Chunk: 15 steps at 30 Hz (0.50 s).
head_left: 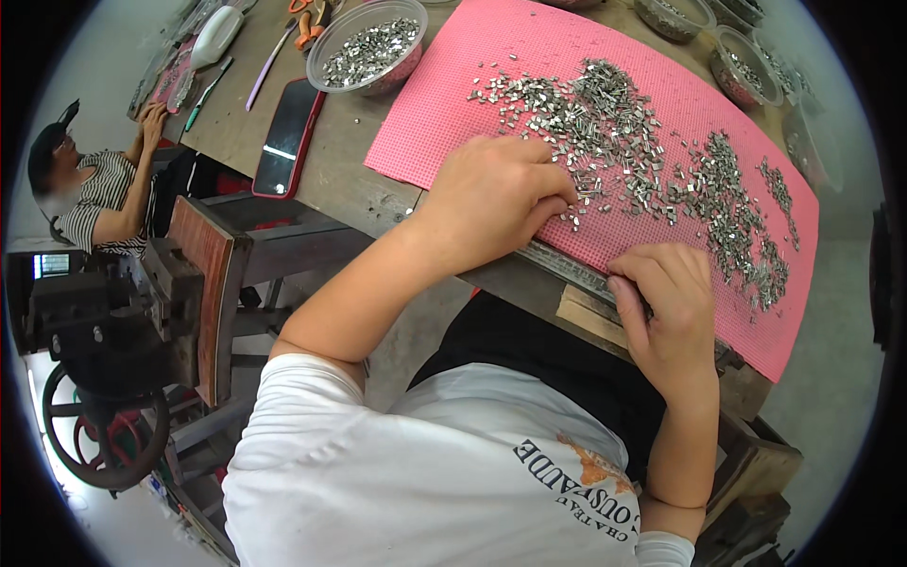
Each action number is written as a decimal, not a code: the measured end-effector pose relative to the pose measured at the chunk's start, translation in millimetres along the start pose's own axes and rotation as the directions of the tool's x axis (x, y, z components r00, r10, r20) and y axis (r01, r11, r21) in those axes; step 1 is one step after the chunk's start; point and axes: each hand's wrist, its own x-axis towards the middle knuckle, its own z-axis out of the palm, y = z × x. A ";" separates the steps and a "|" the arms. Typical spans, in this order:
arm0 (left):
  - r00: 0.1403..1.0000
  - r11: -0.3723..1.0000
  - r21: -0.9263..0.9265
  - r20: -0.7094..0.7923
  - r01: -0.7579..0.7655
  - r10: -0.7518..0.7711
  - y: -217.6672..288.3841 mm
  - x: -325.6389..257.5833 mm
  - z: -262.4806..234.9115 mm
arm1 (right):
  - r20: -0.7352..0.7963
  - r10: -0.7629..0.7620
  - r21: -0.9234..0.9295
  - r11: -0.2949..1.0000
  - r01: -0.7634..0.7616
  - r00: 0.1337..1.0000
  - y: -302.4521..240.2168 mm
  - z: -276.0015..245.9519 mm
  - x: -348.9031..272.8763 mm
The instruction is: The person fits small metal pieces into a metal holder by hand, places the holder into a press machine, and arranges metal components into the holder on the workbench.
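Many small silvery metal pieces point(614, 104) lie heaped and scattered on a pink textured mat point(444, 104). My left hand point(496, 194) rests over the near edge of the mat, its fingers curled and pinched together beside the nearest loose pieces. Whatever sits between those fingertips is hidden. To the right, my right hand point(669, 307) is bent at the mat's near edge, thumb and forefinger close together over a long narrow metal strip point(562, 266). What this hand grips cannot be made out. A second heap of pieces point(727, 208) spreads to the right of it.
A clear tub of metal pieces point(368, 57) and a phone with a red case point(288, 137) lie left of the mat. More tubs point(746, 66) stand at the far right. A wooden block point(590, 317) is under the table edge. Another person point(99, 189) sits at left.
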 end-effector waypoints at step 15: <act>0.979 0.992 0.062 0.180 -0.110 0.097 -7.3 20.1 -13.4 | -0.033 0.016 0.042 0.999 -0.014 0.999 2.5 2.8 -3.5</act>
